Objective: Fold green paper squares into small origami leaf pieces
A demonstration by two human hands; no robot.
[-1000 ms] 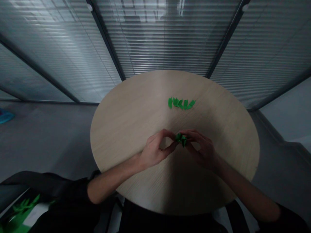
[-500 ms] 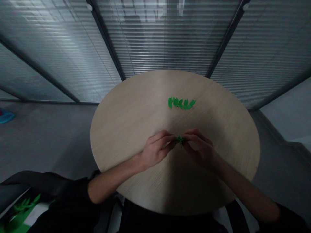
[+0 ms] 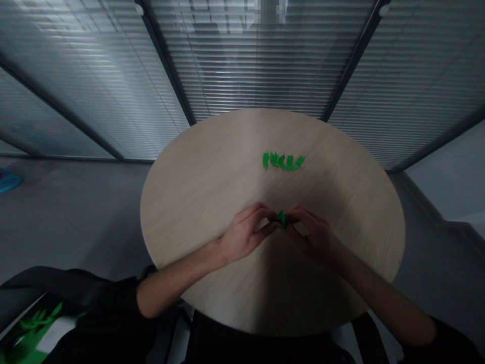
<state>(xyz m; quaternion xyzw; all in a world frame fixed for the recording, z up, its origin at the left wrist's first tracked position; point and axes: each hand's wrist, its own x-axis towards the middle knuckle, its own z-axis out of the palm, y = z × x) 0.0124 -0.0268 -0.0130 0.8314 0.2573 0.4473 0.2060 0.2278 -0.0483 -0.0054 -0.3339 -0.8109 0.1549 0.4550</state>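
Observation:
Between the fingertips of both hands is a small green leaf-like piece [image 3: 281, 219], held above the round wooden table [image 3: 197, 192]. My left hand [image 3: 244, 232] pinches it from the left and my right hand [image 3: 312, 233] from the right, each with thumb and fingers together. The fingertips cover its two sides, so its full shape is hidden. Farther back on the table lies a row of several similar green leaf-like pieces [image 3: 282, 161], some touching one another.
Low on the left, an open container [image 3: 22, 323] holds more green pieces [image 3: 41, 318] and a white paper or card [image 3: 56, 334]. A blue object [image 3: 9, 181] rests on the grey floor at far left. Partitions with blinds [image 3: 257, 65] stand behind the table.
The green piece between my fingers has turned slightly and shows more of its surface. Both hands have shifted only a little. The row on the table is the same.

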